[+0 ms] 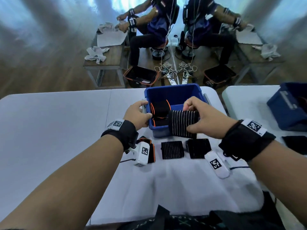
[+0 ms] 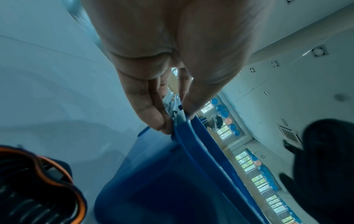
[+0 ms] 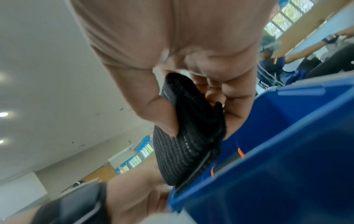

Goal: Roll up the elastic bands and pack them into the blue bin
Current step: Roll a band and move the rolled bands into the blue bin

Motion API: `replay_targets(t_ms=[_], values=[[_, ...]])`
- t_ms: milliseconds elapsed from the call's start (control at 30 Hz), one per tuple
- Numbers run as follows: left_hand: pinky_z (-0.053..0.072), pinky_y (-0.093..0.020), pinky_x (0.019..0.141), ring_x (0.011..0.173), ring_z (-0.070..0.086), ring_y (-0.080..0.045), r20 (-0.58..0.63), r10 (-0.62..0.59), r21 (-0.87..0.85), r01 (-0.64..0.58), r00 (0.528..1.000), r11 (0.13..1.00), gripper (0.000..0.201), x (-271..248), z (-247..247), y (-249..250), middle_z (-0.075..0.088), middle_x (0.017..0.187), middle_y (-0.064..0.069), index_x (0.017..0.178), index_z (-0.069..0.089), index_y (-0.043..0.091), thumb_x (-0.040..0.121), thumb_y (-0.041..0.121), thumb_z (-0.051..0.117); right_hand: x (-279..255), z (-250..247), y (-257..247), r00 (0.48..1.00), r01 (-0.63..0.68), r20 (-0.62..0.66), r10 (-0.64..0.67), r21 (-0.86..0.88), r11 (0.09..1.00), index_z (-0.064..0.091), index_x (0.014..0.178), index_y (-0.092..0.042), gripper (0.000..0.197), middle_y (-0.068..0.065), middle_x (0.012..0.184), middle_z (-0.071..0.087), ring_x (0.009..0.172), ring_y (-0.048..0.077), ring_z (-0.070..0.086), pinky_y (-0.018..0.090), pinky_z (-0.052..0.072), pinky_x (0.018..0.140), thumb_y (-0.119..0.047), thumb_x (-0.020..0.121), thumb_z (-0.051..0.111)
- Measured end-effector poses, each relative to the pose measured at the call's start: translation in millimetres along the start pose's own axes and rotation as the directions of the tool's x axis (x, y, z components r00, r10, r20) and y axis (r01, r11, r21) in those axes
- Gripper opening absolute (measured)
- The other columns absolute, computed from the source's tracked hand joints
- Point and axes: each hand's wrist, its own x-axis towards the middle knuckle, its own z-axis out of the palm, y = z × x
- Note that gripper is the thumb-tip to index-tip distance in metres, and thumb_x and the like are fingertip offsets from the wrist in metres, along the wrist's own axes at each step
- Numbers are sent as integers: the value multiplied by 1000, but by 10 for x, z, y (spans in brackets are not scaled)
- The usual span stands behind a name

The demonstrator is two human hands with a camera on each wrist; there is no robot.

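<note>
A blue bin stands on the white table, with black orange-edged rolled bands inside. My right hand grips a rolled black band with grey stripes over the bin's near rim; the right wrist view shows the striped band squeezed between thumb and fingers above the bin. My left hand pinches the bin's left rim, thumb on top; in the left wrist view the fingertips clamp the blue rim.
Two flat striped black bands lie on the table before the bin. An orange-edged band lies under my left wrist. Another blue bin sits on the table at right. People work at tables beyond.
</note>
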Motion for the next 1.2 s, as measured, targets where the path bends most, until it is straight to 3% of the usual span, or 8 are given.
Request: replay_targets(t_ms=[67, 133, 300, 433, 633, 833, 1000, 1200], values=[[63, -51, 70, 84, 73, -39, -1, -2, 8, 2, 1000, 1000, 51, -34, -9, -28, 68, 93, -15, 135, 54, 22, 91, 3, 68, 179, -158, 27, 999, -1, -51, -2, -77, 997, 51, 105, -31, 55, -1, 96, 58, 76, 15, 60, 37, 57, 67, 5, 69, 73], [64, -49, 70, 83, 73, -38, 4, 3, -3, -3, 1000, 1000, 50, -62, -20, -69, 69, 93, -15, 136, 54, 22, 92, 3, 68, 403, -268, 53, 997, -27, -78, 13, -180, 983, 56, 110, -31, 59, -6, 96, 60, 82, 15, 61, 28, 54, 73, 2, 66, 78], [62, -33, 61, 77, 71, -27, -20, 23, -51, -24, 1000, 998, 50, -93, -28, -198, 65, 98, -11, 138, 54, 25, 93, 7, 67, 942, -335, 48, 973, -207, 35, 228, -303, 930, 69, 101, -25, 45, -11, 76, 65, 60, 0, 61, 10, 44, 48, 2, 67, 81], [60, -27, 58, 80, 71, -25, -21, 18, -120, -21, 1000, 993, 51, -96, -12, -241, 63, 100, -9, 139, 54, 26, 94, 5, 65, 1319, -225, 200, 922, -295, 130, 364, -370, 881, 66, 88, -15, 39, 0, 78, 66, 71, 20, 64, 23, 52, 51, 15, 66, 74], [64, -47, 72, 88, 73, -30, -28, -19, -223, 12, 999, 975, 50, -92, 3, -305, 63, 108, -10, 136, 56, 27, 92, 8, 69, 1667, -86, 335, 883, -355, 96, 460, -505, 786, 62, 86, -10, 30, 1, 67, 60, 56, 15, 52, 15, 39, 34, 16, 73, 62], [64, -47, 73, 87, 73, -27, -33, -30, -243, 21, 999, 970, 49, -88, 22, -347, 63, 106, -4, 135, 56, 27, 92, 11, 70, 1891, -53, 537, 850, -385, 91, 518, -564, 731, 62, 70, -13, 30, -2, 45, 61, 50, 18, 59, 22, 50, 45, 15, 76, 55], [62, -47, 82, 88, 72, -22, -42, -22, -205, 12, 999, 979, 49, -83, 37, -376, 63, 104, 2, 133, 56, 34, 89, 18, 73, 1965, -3, 464, 814, -314, 159, 559, -688, 654, 62, 83, -13, 21, 1, 64, 60, 56, 14, 53, 14, 39, 32, 8, 80, 63], [59, -47, 89, 95, 70, -21, -25, -24, -207, 19, 999, 978, 50, -70, 39, -433, 62, 109, 4, 128, 55, 44, 83, 30, 73, 2156, 89, 570, 697, -268, 192, 690, -824, 500, 71, 82, -9, 29, 12, 78, 72, 70, 27, 66, 41, 60, 66, -6, 59, 88]])
